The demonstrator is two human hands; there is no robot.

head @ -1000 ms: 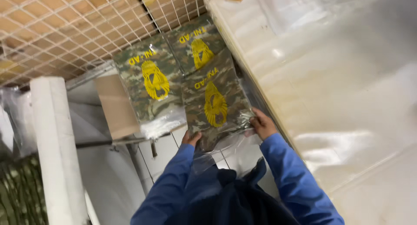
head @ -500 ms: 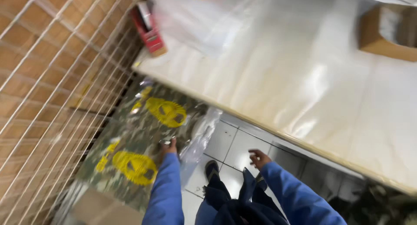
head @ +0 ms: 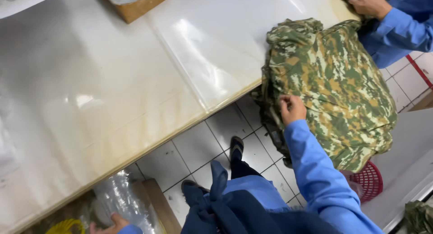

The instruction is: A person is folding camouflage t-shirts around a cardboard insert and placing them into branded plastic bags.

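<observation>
At the bottom edge, the left hand [head: 108, 224] lies on crinkled clear plastic bags [head: 122, 200] under the worktop [head: 112, 94]; its grip seemingly loose, though partly cut off. Further right, the right hand [head: 292, 108] pinches a heap of camouflage cloth [head: 333, 85] hanging off the worktop's edge above a red basket [head: 367, 180]. A co-worker's hand [head: 369, 3] rests top right.

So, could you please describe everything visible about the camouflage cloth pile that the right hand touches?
The camouflage cloth pile is a big, rumpled heap of soft fabric in a green, tan and brown blotched pattern. Its upper part lies on the pale table; the rest droops over the table edge above a red mesh basket. The right hand pinches its lower left side. Another person's hand rests at its top edge.
</observation>
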